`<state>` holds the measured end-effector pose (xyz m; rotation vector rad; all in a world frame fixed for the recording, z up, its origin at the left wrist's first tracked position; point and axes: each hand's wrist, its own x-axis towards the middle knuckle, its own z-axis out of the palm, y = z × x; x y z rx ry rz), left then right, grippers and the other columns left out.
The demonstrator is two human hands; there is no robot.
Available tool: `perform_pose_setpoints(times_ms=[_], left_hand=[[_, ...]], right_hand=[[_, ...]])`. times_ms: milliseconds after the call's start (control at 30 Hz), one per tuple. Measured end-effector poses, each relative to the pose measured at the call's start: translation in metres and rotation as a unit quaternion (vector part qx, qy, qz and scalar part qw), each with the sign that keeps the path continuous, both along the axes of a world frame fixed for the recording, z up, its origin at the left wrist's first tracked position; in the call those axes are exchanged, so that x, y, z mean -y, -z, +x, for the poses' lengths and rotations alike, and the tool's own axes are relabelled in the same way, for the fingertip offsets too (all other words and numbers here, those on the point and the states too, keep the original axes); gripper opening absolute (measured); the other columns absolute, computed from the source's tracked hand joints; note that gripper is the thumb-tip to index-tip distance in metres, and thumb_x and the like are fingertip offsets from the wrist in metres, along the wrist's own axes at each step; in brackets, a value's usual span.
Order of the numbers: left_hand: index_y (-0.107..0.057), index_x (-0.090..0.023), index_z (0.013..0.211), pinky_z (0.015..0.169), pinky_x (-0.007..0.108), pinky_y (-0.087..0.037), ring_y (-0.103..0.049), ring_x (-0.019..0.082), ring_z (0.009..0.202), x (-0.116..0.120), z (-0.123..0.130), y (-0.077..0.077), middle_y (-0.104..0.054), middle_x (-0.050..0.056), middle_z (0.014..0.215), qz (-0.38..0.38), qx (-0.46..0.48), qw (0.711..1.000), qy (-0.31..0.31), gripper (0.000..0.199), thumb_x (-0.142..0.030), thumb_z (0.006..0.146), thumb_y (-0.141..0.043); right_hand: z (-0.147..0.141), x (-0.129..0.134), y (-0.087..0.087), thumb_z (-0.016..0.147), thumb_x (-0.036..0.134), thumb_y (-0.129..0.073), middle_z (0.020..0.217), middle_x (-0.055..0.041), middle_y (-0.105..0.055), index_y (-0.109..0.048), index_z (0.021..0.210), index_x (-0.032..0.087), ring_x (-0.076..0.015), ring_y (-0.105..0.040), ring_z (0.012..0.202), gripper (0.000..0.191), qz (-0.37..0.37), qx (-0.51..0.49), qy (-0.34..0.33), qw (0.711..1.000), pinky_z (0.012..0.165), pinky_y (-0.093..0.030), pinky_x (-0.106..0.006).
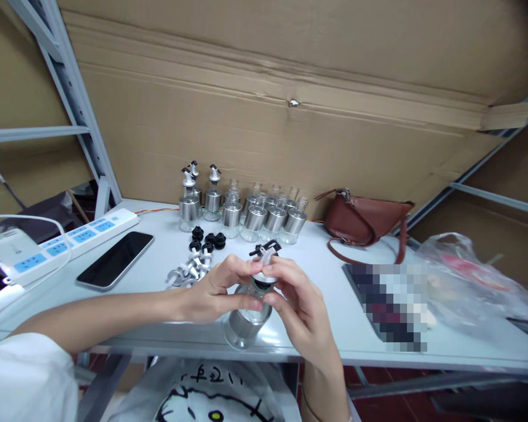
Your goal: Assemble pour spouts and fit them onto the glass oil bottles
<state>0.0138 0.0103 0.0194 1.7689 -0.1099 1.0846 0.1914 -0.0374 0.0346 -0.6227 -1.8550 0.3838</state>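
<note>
A glass bottle with a metal band (pixel 247 321) stands tilted near the table's front edge. On its neck sits a silver and black pourer top (pixel 264 271). My left hand (pixel 222 291) grips the top and neck from the left, thumb and fingers closed round them. From the right, my right hand (pixel 297 302) holds the same pourer top between thumb and fingers. Just left of the hands lie silver spout pieces (pixel 194 266) in a pile, with several black stoppers (pixel 209 239) behind them.
Several open bottles (pixel 256 218) and a few with pourers (pixel 189 205) stand at the back. A phone (pixel 115 261) and power strip (pixel 73 243) lie left; a brown bag (pixel 363 220), a pixelated item (pixel 391 305) and a plastic bag (pixel 470 281) lie right.
</note>
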Motion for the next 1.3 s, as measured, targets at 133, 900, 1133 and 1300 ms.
perform_pose_setpoints(times_ms=[133, 900, 1133, 1300], left_hand=[[-0.049, -0.041, 0.128, 0.094, 0.029, -0.055, -0.062, 0.013, 0.114, -0.001, -0.001, 0.004, -0.061, -0.003, 0.13, 0.009, -0.003, 1.0, -0.021, 0.055, -0.005, 0.088, -0.061], [-0.043, -0.043, 0.135, 0.1, 0.033, -0.051, -0.059, 0.016, 0.121, 0.0, -0.003, 0.001, -0.063, -0.001, 0.127, 0.119, -0.022, 0.989, -0.085, 0.06, -0.005, 0.09, -0.058], [-0.04, -0.041, 0.137, 0.085, 0.026, -0.054, -0.065, 0.014, 0.106, 0.001, -0.004, 0.003, -0.064, 0.001, 0.117, 0.146, -0.029, 0.982, -0.116, 0.06, -0.007, 0.091, -0.058], [-0.036, -0.041, 0.137, 0.078, 0.026, -0.056, -0.067, 0.015, 0.097, 0.005, -0.001, -0.001, -0.064, 0.002, 0.115, 0.164, -0.035, 0.982, -0.091, 0.058, -0.007, 0.093, -0.053]], right_hand=[[0.001, -0.001, 0.001, 0.093, 0.017, -0.055, 0.112, -0.0077, -0.066, -0.058, 0.12, 0.028, -0.0205, -0.062, 0.107, 0.029, 0.005, -0.005, -0.001, 1.0, 0.081, -0.056, -0.031], [-0.008, -0.001, 0.011, 0.091, 0.015, -0.056, 0.095, -0.0055, -0.068, -0.065, 0.111, 0.028, -0.0199, -0.066, 0.086, 0.025, 0.096, -0.041, 0.06, 0.993, 0.07, -0.058, -0.034], [-0.009, -0.002, 0.016, 0.09, 0.014, -0.058, 0.097, -0.0064, -0.07, -0.065, 0.111, 0.028, -0.0202, -0.069, 0.087, 0.027, 0.12, -0.06, 0.066, 0.989, 0.068, -0.059, -0.034], [-0.01, 0.001, 0.021, 0.091, 0.014, -0.056, 0.103, -0.0066, -0.072, -0.064, 0.116, 0.031, -0.0217, -0.071, 0.09, 0.031, 0.143, -0.057, 0.076, 0.985, 0.069, -0.061, -0.037]])
